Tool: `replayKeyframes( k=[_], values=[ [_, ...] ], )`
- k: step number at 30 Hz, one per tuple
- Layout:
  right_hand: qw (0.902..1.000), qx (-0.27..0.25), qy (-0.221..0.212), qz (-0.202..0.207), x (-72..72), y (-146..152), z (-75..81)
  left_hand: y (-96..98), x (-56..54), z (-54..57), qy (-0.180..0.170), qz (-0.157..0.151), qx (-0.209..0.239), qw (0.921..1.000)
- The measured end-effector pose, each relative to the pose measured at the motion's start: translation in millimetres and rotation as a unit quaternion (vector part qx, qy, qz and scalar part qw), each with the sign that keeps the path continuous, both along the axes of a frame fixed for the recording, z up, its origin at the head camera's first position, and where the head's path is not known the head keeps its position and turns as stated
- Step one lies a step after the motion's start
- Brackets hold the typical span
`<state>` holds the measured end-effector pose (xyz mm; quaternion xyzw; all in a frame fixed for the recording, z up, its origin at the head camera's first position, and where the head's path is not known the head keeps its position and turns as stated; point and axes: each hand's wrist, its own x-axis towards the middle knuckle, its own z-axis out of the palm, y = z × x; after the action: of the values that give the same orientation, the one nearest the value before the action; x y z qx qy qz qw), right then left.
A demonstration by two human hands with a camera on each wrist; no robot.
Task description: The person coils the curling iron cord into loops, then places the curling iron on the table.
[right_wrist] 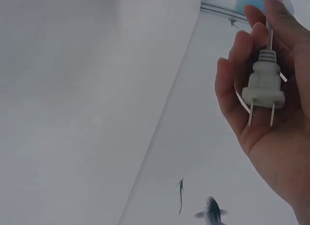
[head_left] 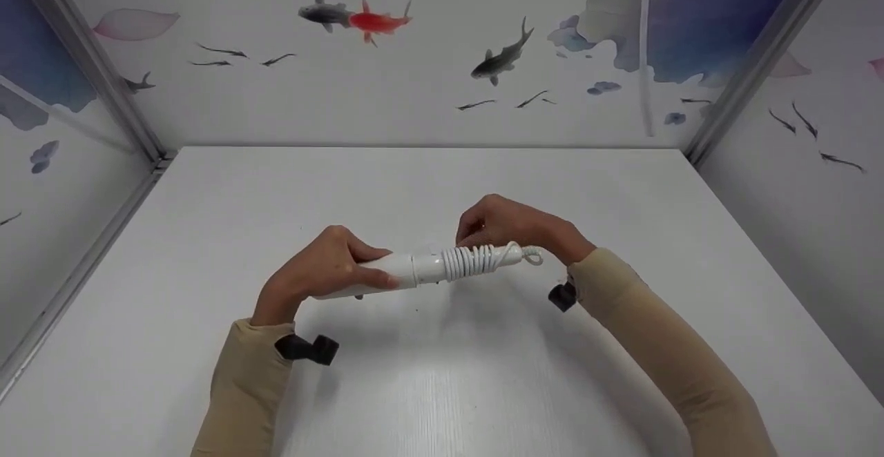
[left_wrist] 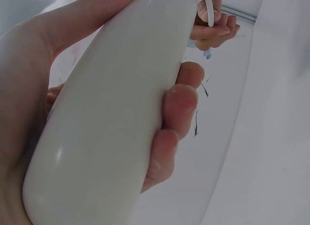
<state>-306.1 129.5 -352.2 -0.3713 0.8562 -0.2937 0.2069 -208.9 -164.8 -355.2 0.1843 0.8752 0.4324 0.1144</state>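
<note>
A long white corded appliance (head_left: 427,268) is held slightly tilted over the table, its right end higher. My left hand (head_left: 324,264) grips its thick smooth body (left_wrist: 111,104), thumb on one side and fingers curled round the other. Several turns of white power cord (head_left: 469,261) wrap the narrower right part, and a small loop of cord sticks out at that end. Just behind the wound part, my right hand (head_left: 507,222) pinches the cord between thumb and fingers. In the right wrist view the two-pin plug (right_wrist: 264,84) hangs by the palm, prongs pointing toward the wrist.
The white table (head_left: 428,388) spreads beneath both hands. Upright panels printed with fish stand round it, with the back panel (head_left: 414,91) along the far edge. Small black cameras sit on the left cuff (head_left: 311,348) and right cuff (head_left: 563,296).
</note>
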Motion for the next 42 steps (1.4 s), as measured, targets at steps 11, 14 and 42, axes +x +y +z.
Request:
replayKeyframes(
  k=[11, 14, 42],
  values=[
    [0.9964, 0.038, 0.069, -0.031, 10.3, -9, 15.3, 8.5, 0.9, -4.7, 0.006, -0.010, -0.037, 0.9993],
    [0.9961, 0.032, 0.072, -0.041, 15.9, -14, 19.6, 9.4, 0.3, -5.0, 0.007, -0.012, -0.041, 0.9991],
    [0.9832, -0.073, 0.141, -0.090, 70.2, -30, 31.1, 3.2, -6.2, -7.5, -0.025, 0.016, -0.050, 0.9983]
  ],
)
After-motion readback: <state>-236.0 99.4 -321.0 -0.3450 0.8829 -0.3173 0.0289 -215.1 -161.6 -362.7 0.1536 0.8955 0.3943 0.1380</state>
